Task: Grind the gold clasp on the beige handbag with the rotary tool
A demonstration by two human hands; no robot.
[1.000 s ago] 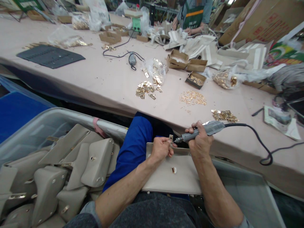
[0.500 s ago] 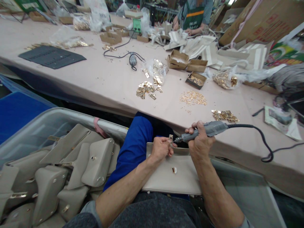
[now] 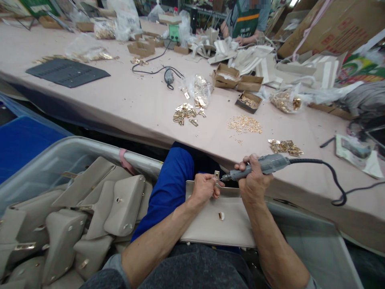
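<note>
A beige bag (image 3: 216,224) lies across my lap with a small gold clasp on its front. My left hand (image 3: 204,188) is closed, pinching a small gold metal fitting (image 3: 216,175) at the bag's top edge. My right hand (image 3: 254,180) is wrapped round a grey corded electric screwdriver (image 3: 261,165), whose tip touches that fitting from the right. The black cord (image 3: 333,180) runs off to the right over the table edge.
A grey bin (image 3: 60,156) at my left holds several beige bags (image 3: 99,208). The pink table (image 3: 126,100) carries piles of gold fittings (image 3: 186,112), gold screws (image 3: 244,124), small cardboard boxes (image 3: 248,100), a second screwdriver (image 3: 168,76) and a dark mat (image 3: 67,72). Another person (image 3: 246,24) works at the far side.
</note>
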